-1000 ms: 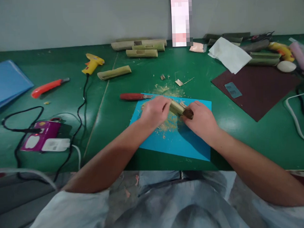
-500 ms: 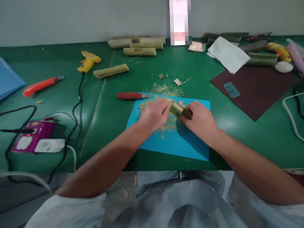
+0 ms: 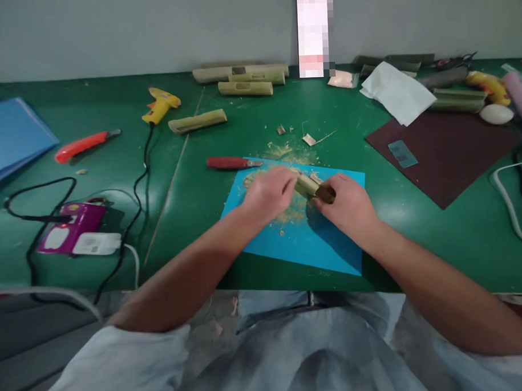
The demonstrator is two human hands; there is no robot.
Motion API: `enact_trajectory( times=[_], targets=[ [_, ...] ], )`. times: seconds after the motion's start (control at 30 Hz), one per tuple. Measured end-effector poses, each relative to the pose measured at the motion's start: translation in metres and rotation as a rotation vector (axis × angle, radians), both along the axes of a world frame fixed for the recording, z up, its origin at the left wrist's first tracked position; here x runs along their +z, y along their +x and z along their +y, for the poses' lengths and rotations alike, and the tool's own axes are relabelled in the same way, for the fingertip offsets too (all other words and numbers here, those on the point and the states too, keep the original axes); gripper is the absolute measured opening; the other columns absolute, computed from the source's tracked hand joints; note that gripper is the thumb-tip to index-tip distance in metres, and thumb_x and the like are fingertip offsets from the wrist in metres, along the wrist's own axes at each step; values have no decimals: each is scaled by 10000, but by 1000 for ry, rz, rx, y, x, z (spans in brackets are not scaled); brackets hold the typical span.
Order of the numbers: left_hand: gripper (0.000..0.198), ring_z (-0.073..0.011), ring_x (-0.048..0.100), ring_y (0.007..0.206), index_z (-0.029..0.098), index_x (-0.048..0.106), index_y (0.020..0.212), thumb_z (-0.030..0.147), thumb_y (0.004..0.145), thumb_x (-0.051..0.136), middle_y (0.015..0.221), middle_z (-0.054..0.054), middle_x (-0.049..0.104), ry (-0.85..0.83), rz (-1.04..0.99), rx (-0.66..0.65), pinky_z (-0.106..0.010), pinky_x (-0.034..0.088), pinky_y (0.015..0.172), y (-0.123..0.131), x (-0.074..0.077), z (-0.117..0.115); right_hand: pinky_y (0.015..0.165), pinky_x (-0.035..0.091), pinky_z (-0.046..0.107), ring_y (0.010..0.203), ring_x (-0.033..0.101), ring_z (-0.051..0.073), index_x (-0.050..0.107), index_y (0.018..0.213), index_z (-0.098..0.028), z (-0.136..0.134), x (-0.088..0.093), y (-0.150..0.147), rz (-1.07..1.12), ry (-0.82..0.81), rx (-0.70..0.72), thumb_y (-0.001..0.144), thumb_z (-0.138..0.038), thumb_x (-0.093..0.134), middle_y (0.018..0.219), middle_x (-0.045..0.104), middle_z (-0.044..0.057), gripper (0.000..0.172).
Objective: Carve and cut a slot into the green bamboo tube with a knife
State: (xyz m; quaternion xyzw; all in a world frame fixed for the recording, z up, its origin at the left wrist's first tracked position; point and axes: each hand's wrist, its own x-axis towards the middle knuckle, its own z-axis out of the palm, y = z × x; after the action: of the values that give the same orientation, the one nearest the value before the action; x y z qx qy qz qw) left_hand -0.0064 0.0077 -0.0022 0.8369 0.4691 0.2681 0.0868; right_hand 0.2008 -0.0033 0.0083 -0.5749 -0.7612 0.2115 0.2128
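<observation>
A short bamboo tube lies slantwise between my two hands, its dark hollow end toward the right. My right hand grips that hollow end, thumb below and fingers over it. My left hand is closed at the tube's other end, and its fingertips are partly hidden, so anything small in them cannot be seen. Under both hands is a blue sheet strewn with pale shavings and dust. A red-handled knife rests at the sheet's upper left corner, apart from my hands.
Other bamboo pieces lie at the back, one nearer piece left of them. To the left are a yellow tool, an orange cutter and a purple power box with cables. A brown sheet lies right, below white paper.
The whole view has shifted slightly, so the table's things appear a little further right. Both hands keep nearly the same place on the bamboo tube.
</observation>
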Motion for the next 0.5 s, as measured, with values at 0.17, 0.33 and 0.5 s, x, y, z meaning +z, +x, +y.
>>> enact_trajectory(
  times=[0.17,0.33,0.5],
  targets=[
    [236,-189,687,879,186,686,1001,256,1026,463,949,-78,731,2,-18,-75,-313,554,783,-2,-3,1,730,432,363,853,581,235,556,786,-229,0,1,-1,-5,12,4,797,-242,690,858,615,64,135],
    [219,-189,675,848,184,687,952,253,1007,487,903,-73,720,19,-15,-26,-311,542,757,0,-3,1,733,439,366,865,582,240,561,806,-230,0,-1,-1,-3,31,15,802,-252,691,875,619,63,132],
    [245,-188,655,815,184,665,886,247,1011,464,861,-71,699,20,-16,-1,-320,532,746,0,0,3,732,441,367,860,584,240,563,805,-231,0,-2,-1,5,41,11,804,-236,671,865,621,63,108]
  ],
)
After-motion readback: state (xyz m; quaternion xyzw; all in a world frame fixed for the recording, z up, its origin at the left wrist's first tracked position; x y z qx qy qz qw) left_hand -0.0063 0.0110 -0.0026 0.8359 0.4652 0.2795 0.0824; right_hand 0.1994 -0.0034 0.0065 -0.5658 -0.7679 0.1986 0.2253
